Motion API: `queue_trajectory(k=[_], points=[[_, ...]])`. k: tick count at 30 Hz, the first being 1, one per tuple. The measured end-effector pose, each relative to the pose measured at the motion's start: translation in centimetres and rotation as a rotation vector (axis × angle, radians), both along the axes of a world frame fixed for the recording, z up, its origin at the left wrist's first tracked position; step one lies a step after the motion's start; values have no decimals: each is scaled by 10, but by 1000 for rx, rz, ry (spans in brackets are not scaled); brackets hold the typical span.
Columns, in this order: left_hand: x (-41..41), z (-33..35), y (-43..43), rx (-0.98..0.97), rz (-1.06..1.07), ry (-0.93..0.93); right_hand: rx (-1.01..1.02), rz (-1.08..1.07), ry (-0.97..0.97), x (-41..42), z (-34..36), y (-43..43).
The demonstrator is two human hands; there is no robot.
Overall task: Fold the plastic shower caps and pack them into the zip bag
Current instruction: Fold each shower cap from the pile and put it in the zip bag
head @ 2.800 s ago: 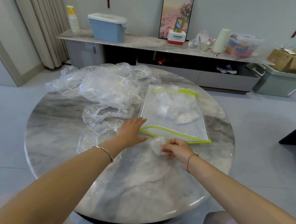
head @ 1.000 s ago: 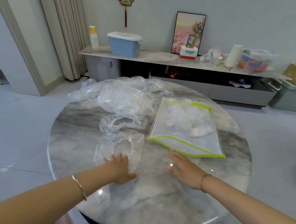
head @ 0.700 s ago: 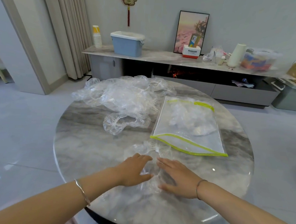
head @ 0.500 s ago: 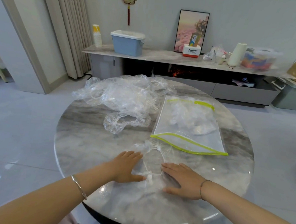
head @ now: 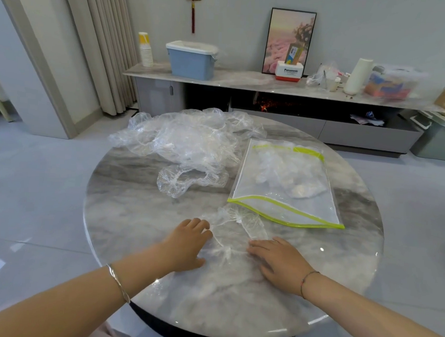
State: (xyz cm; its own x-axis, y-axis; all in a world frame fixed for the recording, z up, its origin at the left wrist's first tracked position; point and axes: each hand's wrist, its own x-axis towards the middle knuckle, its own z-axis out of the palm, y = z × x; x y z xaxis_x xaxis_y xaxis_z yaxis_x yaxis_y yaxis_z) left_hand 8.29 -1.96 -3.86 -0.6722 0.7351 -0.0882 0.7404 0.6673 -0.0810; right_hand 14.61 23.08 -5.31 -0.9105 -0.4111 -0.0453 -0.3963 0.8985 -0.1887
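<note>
Slippage is the main risk. Both palms lie flat on one clear shower cap (head: pixel 235 228) just nearer than the zip bag (head: pixel 278 210), with the left hand (head: pixel 186 246) on its left edge and the right hand (head: pixel 278 261) on its right, fingers roughly straight and gripping nothing. Thin film on the glossy table (head: pixel 137 202) will likely skid or spring open once pressure lifts, spoiling the fold. The bag's mouth faces the hands, gaping slightly, with folded caps (head: pixel 293 177) deep inside. Left of the bag lies a loose cap (head: pixel 187 182), and beyond that a tangled pile (head: pixel 186 140) whose stray edges could snag.
</note>
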Motion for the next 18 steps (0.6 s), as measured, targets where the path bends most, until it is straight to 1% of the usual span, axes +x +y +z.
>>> queue_trajectory(k=[1,2,3,4,6,8,10,11,13,16,18], points=[[-3,-2,1,49,-16,30,-47,-37,-21,-1,0,2],[-6,-3,1,88,-3,-37,-106,-84,-43,-1,-1,4],[-9,-4,1,125,14,-55,-188,-148,-65,-2,-1,5],[-9,-2,0,122,72,-112,-304,-220,-88,-3,-1,6],[-13,0,-1,204,217,-203,-538,-343,-182,-5,-2,8],[-16,1,-1,342,335,-280,-753,-452,-251,-7,-1,7],[-20,0,-3,497,417,-436,-927,-582,-272,-10,2,6],[-19,0,-2,559,442,-519,-966,-638,-271,-11,3,5],[-17,4,1,598,477,-565,-954,-711,-270,-12,1,3],[-14,0,3,614,536,-607,-866,-755,-290,-12,-3,4],[-13,-2,4,569,589,-639,-780,-748,-303,-12,-3,4]])
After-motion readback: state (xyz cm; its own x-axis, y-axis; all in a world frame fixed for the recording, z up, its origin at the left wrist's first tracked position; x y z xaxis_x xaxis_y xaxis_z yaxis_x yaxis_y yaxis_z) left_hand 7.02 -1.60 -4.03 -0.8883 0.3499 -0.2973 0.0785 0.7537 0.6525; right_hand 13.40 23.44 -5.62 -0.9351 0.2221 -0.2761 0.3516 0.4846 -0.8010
